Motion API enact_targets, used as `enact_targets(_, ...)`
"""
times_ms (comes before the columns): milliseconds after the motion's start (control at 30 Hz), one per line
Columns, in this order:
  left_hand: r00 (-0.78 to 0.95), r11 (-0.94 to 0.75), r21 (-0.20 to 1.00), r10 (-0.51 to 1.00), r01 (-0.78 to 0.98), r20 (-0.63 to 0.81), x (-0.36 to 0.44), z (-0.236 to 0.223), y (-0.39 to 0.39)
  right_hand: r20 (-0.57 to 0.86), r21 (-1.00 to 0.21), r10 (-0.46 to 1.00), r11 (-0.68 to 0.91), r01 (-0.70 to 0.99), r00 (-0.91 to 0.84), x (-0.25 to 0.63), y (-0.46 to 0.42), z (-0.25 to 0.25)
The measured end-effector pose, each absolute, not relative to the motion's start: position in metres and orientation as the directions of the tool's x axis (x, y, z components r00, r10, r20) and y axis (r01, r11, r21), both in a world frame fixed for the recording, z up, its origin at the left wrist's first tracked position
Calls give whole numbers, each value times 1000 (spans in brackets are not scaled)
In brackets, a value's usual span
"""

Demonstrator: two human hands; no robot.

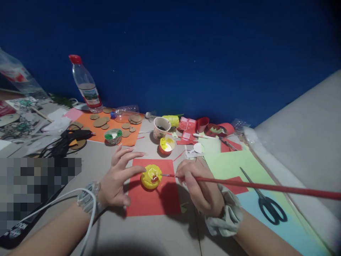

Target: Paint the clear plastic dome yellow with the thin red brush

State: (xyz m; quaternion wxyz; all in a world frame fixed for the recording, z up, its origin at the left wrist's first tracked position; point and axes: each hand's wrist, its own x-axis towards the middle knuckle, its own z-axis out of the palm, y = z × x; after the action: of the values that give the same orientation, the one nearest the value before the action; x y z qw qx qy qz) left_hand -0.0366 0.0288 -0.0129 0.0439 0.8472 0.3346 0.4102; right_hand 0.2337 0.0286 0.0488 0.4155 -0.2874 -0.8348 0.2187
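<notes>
A yellow-painted bottle bottom (pixel 150 183), glossy and with bare red patches near its middle, rests on a square of red paper (pixel 167 204). My right hand (pixel 199 185) grips a long red paintbrush (pixel 255 185), its tip touching or very close to the piece's right side. Fingers spread, my left hand (pixel 121 179) is at the piece's left, one fingertip at its edge; whether it touches I cannot tell. Just beyond stands a small cup of yellow and white paint (pixel 166 146). Behind that is a paper cup (pixel 161 128) with dark liquid.
Black scissors (pixel 269 206) lie on coloured paper at the right. Cardboard discs (pixel 100 122) and a green-rimmed cup (pixel 113 137) are on orange paper. A bottle (pixel 86 87) stands behind them. A glue gun (pixel 77 134) and a white cable (pixel 92 206) are at the left.
</notes>
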Motion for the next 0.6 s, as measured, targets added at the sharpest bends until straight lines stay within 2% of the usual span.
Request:
enact_targets(167, 429, -793, 361, 580, 490, 692, -35, -11, 28, 585, -577, 614, 774, 261, -529, 232, 22, 57)
enact_targets(433, 419, -781, 382, 599, 494, 683, -33, -12, 28, 503, -559, 640, 753, 346, -581, 226, 22, 56)
enact_targets(600, 424, -762, 380, 621, 525, 659, -31, -9, 26, 510, -533, 619, 773, 345, -597, 226, 21, 60)
